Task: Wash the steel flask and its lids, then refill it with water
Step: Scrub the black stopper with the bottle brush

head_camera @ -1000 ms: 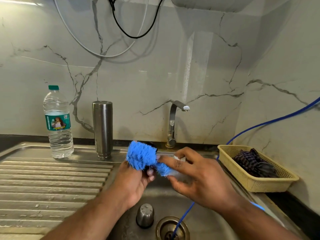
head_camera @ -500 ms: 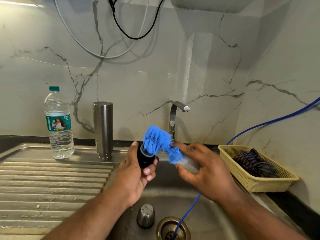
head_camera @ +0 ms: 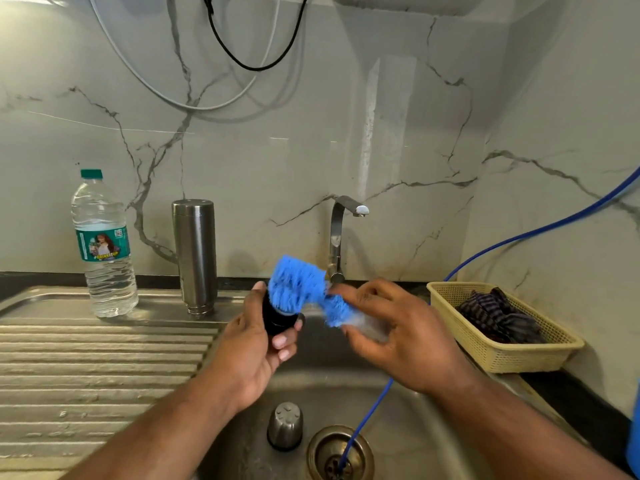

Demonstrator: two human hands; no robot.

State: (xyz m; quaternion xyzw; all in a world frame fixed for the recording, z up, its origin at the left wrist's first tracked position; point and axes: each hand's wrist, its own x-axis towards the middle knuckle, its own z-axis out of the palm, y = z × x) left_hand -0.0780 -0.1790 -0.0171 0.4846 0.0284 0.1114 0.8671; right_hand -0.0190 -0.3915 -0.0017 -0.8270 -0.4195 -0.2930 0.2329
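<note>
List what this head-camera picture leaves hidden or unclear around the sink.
- Black lid: mostly covered by the left hand and the blue brush; its inside is unseen.
- Brush handle: hidden and blurred inside the right hand.
- Steel flask: stands upside down, mouth hidden against the drainboard.
- Blue hose: its end vanishes into the drain.
- Basket: dark striped cloth covers its contents.
- Bottle label: too small to read.

My left hand sits at ten o'clock of my right hand, fingers curled shut around something. My right hand's fingers pinch closed; both forearms rise from six o'clock.
</note>
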